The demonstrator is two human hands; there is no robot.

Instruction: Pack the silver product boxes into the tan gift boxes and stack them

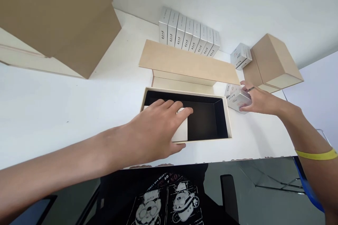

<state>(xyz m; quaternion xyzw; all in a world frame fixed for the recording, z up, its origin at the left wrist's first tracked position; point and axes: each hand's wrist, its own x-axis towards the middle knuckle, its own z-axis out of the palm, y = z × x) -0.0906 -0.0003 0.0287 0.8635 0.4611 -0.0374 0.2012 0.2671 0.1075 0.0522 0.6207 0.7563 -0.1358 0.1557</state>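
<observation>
Packing small white cartons into the black-lined gift box (208,117), by the look of it, at the placing step. Left hand (158,130) inside the box at its left end, fingers flat and spread over a white carton (181,132), pressing rather than clenching. Right hand (257,100) out on the white table (52,112) just right of the box, fingers curled around a second white carton (237,100). Next, probably: lifting that carton over the rim and seating it flush beside the first. Counted: eight cartons in the back row (188,37), two more stacked (241,55) against a kraft box (274,61), one tan lid (187,62) behind.
</observation>
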